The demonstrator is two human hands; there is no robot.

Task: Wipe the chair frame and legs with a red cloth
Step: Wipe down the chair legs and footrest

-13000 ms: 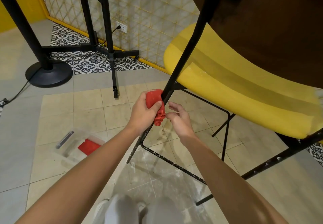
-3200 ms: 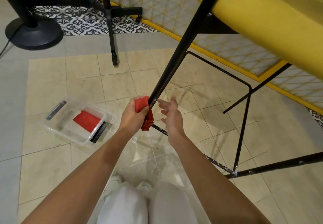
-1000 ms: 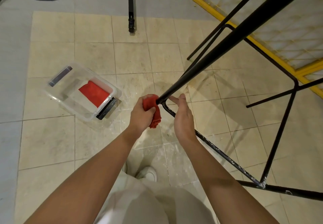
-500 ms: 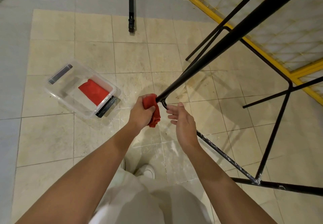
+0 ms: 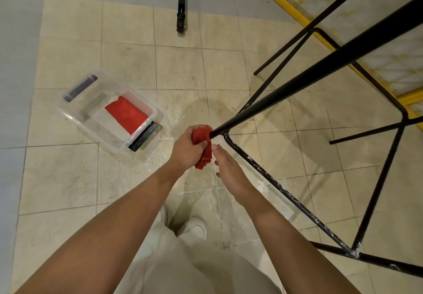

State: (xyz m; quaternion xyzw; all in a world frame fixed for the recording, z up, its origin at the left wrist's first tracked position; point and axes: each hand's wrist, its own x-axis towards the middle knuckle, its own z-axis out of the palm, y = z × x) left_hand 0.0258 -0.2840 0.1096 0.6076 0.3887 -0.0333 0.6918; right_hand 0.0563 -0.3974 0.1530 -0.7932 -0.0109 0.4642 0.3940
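Note:
A black metal chair leg point(image 5: 297, 85) slants down from the upper right to its foot near the floor. My left hand point(image 5: 186, 148) grips a bunched red cloth point(image 5: 202, 143) wrapped around that foot end. Part of the cloth hangs below my fist. A thin lower frame rail point(image 5: 286, 193), flecked with white, runs from the foot toward the lower right. My right hand point(image 5: 225, 167) hovers just right of the cloth with its fingers straight, holding nothing; I cannot tell whether it touches the cloth.
A clear plastic box point(image 5: 91, 121) with a second red cloth point(image 5: 126, 115) inside lies on the tiled floor to the left. A black stand leg point(image 5: 180, 2) ends at the top. More chair rails point(image 5: 377, 193) cross at right. A yellow-edged mesh panel point(image 5: 297, 18) runs behind.
My left hand has slid the cloth down the leg to its foot over the earlier frames. In the last second my right hand let go of the rail and opened beside the cloth.

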